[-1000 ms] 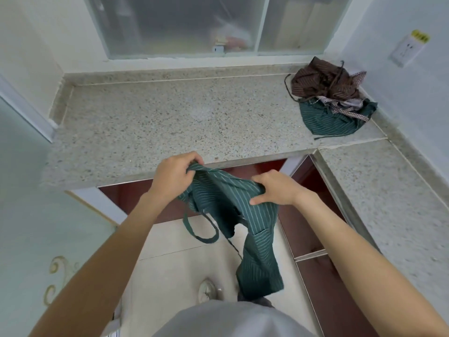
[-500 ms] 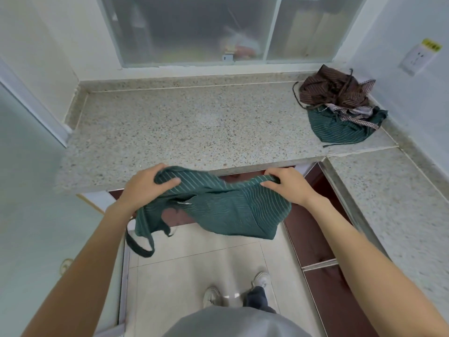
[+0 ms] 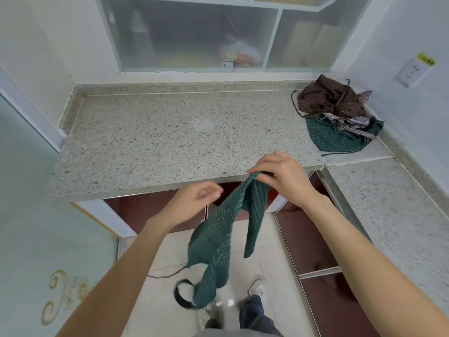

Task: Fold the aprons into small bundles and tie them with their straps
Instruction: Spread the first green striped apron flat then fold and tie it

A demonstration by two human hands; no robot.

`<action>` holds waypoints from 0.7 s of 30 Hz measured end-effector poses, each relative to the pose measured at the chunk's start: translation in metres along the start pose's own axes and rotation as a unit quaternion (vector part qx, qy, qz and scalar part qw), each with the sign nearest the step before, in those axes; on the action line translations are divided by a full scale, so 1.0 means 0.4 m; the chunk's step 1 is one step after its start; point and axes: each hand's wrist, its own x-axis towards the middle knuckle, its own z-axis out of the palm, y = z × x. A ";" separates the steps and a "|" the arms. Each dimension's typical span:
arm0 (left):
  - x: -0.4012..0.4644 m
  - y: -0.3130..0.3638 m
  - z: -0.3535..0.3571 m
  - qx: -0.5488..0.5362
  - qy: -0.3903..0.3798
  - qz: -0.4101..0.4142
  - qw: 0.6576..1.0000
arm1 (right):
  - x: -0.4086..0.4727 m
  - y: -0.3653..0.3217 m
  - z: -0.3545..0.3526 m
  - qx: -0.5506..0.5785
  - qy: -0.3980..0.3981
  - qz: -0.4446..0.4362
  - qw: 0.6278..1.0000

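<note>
In the head view, the right hand (image 3: pixel 283 177) pinched the top edge of the green striped apron (image 3: pixel 223 237), which hung limp in front of the counter (image 3: pixel 170 137), its strap (image 3: pixel 181 296) looped low near the floor. The left hand (image 3: pixel 196 199) was blurred beside the cloth, fingers loosely curled, holding nothing. The fabric looked light, soft and floppy; gripping two top corners would probably spread it best. More aprons (image 3: pixel 337 120) lay heaped at the counter's far right.

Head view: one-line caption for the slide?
Right hand pinches a green striped apron hanging before the granite counter; left hand blurred beside it.
</note>
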 end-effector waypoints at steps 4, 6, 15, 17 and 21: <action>0.106 0.050 0.030 -0.029 0.041 0.065 0.997 | -0.011 -0.020 -0.026 -0.010 0.020 0.020 1.000; 0.140 0.057 0.058 -0.038 -0.002 0.068 0.997 | -0.012 -0.027 -0.036 0.062 0.002 0.031 0.998; 0.252 0.114 0.146 -0.053 -0.222 0.077 0.971 | -0.080 0.004 -0.176 0.287 -0.075 0.065 0.953; 0.259 0.124 0.149 -0.070 -0.225 0.077 0.969 | -0.094 0.028 -0.205 0.359 -0.054 0.113 0.925; 0.260 0.149 0.134 -0.104 -0.171 0.059 0.978 | -0.115 0.082 -0.204 0.395 0.013 0.235 0.888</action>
